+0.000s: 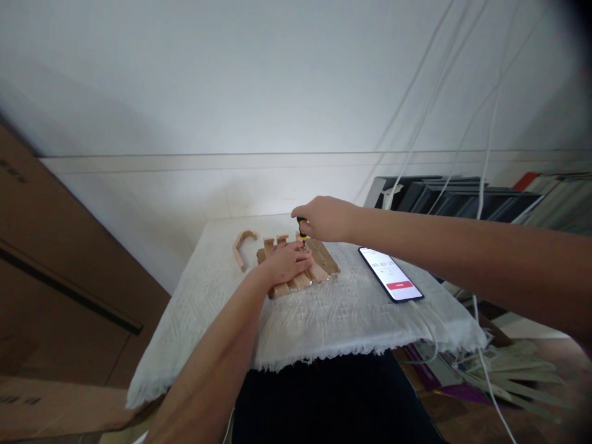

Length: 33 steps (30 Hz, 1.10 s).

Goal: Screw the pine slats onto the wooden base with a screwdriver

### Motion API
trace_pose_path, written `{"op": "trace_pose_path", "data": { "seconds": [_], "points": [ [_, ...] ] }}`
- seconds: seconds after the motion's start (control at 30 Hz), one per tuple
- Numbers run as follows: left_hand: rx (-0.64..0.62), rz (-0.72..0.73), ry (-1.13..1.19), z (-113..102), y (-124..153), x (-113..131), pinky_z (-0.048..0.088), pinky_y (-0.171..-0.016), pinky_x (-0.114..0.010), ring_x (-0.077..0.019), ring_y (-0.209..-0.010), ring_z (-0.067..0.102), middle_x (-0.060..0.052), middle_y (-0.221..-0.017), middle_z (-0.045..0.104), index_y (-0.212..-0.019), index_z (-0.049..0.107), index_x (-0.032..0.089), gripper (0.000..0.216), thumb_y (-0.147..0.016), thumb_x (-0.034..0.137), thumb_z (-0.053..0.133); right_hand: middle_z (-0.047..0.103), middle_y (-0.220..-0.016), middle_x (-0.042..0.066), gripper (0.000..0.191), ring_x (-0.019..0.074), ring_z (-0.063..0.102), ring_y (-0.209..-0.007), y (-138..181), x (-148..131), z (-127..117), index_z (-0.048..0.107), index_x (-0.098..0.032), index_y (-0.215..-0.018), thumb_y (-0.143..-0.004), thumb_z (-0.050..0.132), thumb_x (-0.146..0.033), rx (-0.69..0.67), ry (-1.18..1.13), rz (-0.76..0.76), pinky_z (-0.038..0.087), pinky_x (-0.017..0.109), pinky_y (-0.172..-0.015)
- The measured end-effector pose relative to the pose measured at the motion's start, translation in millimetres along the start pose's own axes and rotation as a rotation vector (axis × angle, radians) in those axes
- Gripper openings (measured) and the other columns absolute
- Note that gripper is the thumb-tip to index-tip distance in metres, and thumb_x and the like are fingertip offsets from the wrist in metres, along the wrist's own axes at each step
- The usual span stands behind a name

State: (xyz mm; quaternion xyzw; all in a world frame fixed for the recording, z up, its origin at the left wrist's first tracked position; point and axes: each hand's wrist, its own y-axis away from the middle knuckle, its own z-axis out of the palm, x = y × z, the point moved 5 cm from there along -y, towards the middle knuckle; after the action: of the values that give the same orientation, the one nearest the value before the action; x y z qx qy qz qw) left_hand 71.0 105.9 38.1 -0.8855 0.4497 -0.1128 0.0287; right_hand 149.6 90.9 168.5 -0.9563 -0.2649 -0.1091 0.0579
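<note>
My right hand [326,219] is wrapped round the handle of a black and yellow screwdriver [303,229], which stands nearly upright with its tip pointing down. Below it lie several pale wooden strips [300,281] side by side on a piece of brown board [329,259]. Across these strips my left hand [289,262] lies flat with its fingers stretched out, the fingertips close to the screwdriver's tip. Whether the tip sits in a screw is too small to tell. A curved wooden piece [239,248] rests apart on the cloth to the left.
A white fringed cloth [203,308] covers the table. On its right side lies a phone [392,274] with a lit timer screen and a cable. White cables [490,123] hang at the right, before dark folders [467,197]. A brown cabinet [60,265] stands at the left.
</note>
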Motion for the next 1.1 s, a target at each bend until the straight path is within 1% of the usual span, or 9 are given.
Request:
{"op": "trace_pose_path", "data": {
  "seconds": [0.13,0.27,0.43,0.57,0.67,0.8,0.87,0.97,1.1],
  "points": [
    [-0.017,0.026,-0.004,0,1,1,0.038,-0.107,-0.033,-0.0182,-0.127,0.048,-0.005,-0.132,0.060,-0.109,0.071,0.021,0.035,-0.100,0.033,0.039,0.073,-0.097,0.016,0.039,0.0240,0.065,-0.087,-9,12,-1,0.071,-0.012,-0.104,-0.093,0.036,-0.027,-0.039,0.042,0.007,0.040,0.032,-0.069],
    [-0.010,0.008,0.027,1,0,-2,0.036,-0.109,-0.034,-0.0188,-0.130,0.045,-0.004,-0.132,0.060,-0.108,0.071,0.023,0.035,-0.100,0.035,0.039,0.073,-0.090,0.016,0.050,0.0265,0.065,-0.085,-18,31,0,0.074,-0.012,-0.094,-0.092,0.041,-0.049,-0.030,0.039,0.075,0.039,0.034,-0.067],
    [0.004,0.003,0.035,0,1,-1,0.038,-0.108,-0.035,-0.0188,-0.129,0.047,-0.004,-0.132,0.060,-0.108,0.071,0.024,0.035,-0.099,0.037,0.040,0.073,-0.100,0.010,0.039,0.0201,0.064,-0.089,-15,27,2,0.068,-0.017,-0.118,-0.093,0.046,-0.036,0.033,-0.093,0.001,0.039,0.030,-0.074],
    [0.001,0.012,0.011,-1,1,1,0.039,-0.106,-0.034,-0.0192,-0.128,0.048,-0.005,-0.130,0.061,-0.110,0.070,0.023,0.035,-0.100,0.035,0.039,0.074,-0.098,0.011,0.038,0.0214,0.063,-0.088,-7,18,0,0.072,-0.015,-0.106,-0.094,0.041,-0.034,0.003,-0.055,-0.061,0.038,0.031,-0.072],
    [-0.004,0.040,-0.007,0,0,2,0.039,-0.107,-0.034,-0.0187,-0.128,0.047,-0.005,-0.130,0.061,-0.110,0.070,0.023,0.034,-0.100,0.033,0.039,0.073,-0.098,0.012,0.036,0.0206,0.063,-0.083,-6,18,-3,0.071,-0.014,-0.107,-0.092,0.041,-0.028,-0.049,-0.001,-0.078,0.037,0.031,-0.070],
    [-0.014,0.020,0.010,2,-1,-1,0.037,-0.108,-0.035,-0.0187,-0.130,0.045,-0.004,-0.130,0.062,-0.108,0.070,0.023,0.033,-0.099,0.033,0.041,0.073,-0.084,0.014,0.046,0.0218,0.063,-0.077,-11,28,-3,0.075,-0.012,-0.091,-0.093,0.041,-0.043,-0.088,0.063,-0.004,0.037,0.032,-0.070],
    [-0.012,0.004,0.022,2,-1,-2,0.037,-0.109,-0.036,-0.0188,-0.131,0.045,-0.004,-0.130,0.062,-0.108,0.071,0.023,0.033,-0.099,0.034,0.041,0.073,-0.086,0.013,0.044,0.0220,0.063,-0.081,-13,30,-3,0.074,-0.012,-0.095,-0.093,0.043,-0.043,-0.042,0.054,0.008,0.037,0.032,-0.071],
    [0.008,0.008,0.031,0,0,0,0.037,-0.108,-0.035,-0.0183,-0.130,0.047,-0.004,-0.129,0.062,-0.107,0.071,0.023,0.033,-0.099,0.034,0.040,0.073,-0.095,0.011,0.038,0.0217,0.064,-0.086,-13,27,-2,0.068,-0.017,-0.114,-0.093,0.045,-0.038,0.041,-0.011,-0.019,0.036,0.031,-0.070],
    [0.015,0.016,0.047,-2,1,2,0.038,-0.108,-0.034,-0.0188,-0.127,0.049,-0.005,-0.130,0.061,-0.107,0.071,0.022,0.034,-0.099,0.035,0.041,0.073,-0.093,0.012,0.040,0.0229,0.063,-0.084,-7,19,0,0.071,-0.016,-0.104,-0.094,0.041,-0.040,0.021,0.010,-0.082,0.035,0.032,-0.067]
  ]
}}
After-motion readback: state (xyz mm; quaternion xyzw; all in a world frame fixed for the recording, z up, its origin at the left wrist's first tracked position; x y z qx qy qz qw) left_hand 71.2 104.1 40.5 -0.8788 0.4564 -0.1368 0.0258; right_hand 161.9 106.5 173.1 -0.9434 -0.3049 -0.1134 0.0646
